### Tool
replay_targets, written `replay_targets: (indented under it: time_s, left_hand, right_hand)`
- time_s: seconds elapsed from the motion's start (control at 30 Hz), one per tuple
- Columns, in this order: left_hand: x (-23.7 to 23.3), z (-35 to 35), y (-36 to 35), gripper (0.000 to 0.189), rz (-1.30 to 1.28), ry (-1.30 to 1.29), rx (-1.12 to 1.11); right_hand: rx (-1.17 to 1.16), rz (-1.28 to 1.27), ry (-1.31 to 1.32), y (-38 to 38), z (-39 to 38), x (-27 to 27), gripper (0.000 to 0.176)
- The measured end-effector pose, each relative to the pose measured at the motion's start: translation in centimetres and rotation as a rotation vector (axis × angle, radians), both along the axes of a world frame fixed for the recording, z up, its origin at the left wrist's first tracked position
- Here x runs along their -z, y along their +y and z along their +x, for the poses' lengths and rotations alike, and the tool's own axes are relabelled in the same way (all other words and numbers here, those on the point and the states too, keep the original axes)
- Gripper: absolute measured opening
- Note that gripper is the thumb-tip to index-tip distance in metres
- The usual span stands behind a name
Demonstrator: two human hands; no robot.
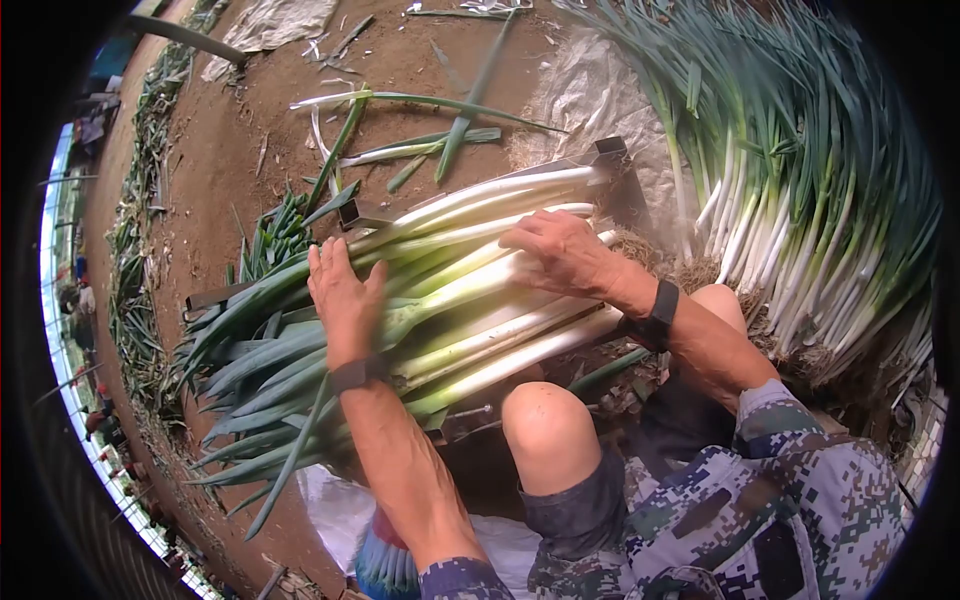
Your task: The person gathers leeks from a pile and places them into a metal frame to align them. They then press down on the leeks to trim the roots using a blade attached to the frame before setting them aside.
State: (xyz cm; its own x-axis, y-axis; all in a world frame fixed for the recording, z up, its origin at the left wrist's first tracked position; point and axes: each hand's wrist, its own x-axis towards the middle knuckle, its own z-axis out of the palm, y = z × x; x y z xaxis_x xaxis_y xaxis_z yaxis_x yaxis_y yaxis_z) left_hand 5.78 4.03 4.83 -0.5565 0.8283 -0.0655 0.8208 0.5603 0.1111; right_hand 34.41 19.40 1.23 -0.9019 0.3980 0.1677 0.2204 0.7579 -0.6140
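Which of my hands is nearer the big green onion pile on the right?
Your right hand. It's over the white stalks, toward the pile; your left hand is farther away, near the green leaves.

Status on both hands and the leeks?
Left hand on the leeks, green end. Right hand on the white stalks. Both wrists banded. Nothing visibly blocking either hand.
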Motion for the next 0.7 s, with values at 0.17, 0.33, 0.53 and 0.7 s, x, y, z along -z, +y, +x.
replay_targets:
  time_s: [0.17,0.33,0.53,0.7]
  left_hand:
    - [-2.9,1.8,-1.3,0.061,0.260,-0.293,0.039]
    - [-5.6,6.5,-5.3,0.052,-0.085,0.022,0.140]
    - [-6.1,6.8,-5.0,0.050,0.007,0.206,0.189]
    - [-9.0,7.5,-3.6,0.051,0.308,0.383,0.154]
  right_hand:
    - [-0.088,0.068,0.055,-0.2,0.3,2.2,0.038]
    - [-0.105,0.021,-0.201,-0.4,0.1,1.6,0.049]
    - [-0.004,-0.302,-0.232,0.3,-0.4,0.7,0.050]
    - [0.221,-0.228,0.003,1.1,-0.5,-1.3,0.055]
